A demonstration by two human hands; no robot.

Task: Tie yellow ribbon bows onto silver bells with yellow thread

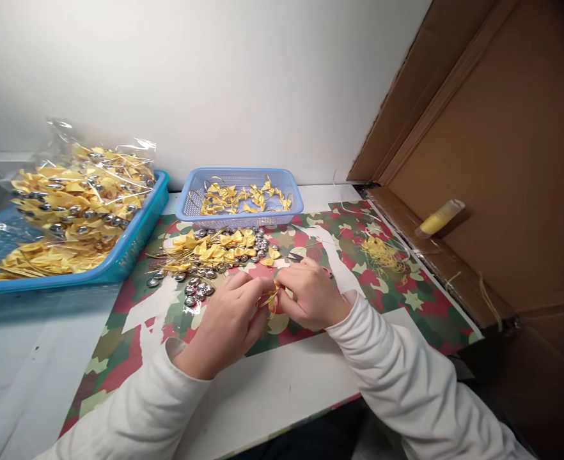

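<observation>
My left hand and my right hand meet over the middle of the patterned sheet, fingers closed in a pinch. Between their fingertips is a small yellow ribbon bow with thin gold cord; much of it is hidden by the fingers. Just beyond my hands lies a pile of yellow ribbon bows with gold cords. Silver bells are scattered beside and behind that pile. A pair of scissors rests partly under my right hand, its blades pointing left.
A blue basket at the back holds bows with cord loops. On the left, a larger blue basket carries a clear bag of bows with bells. Yellow thread scraps lie right, near a cardboard wall with a thread spool.
</observation>
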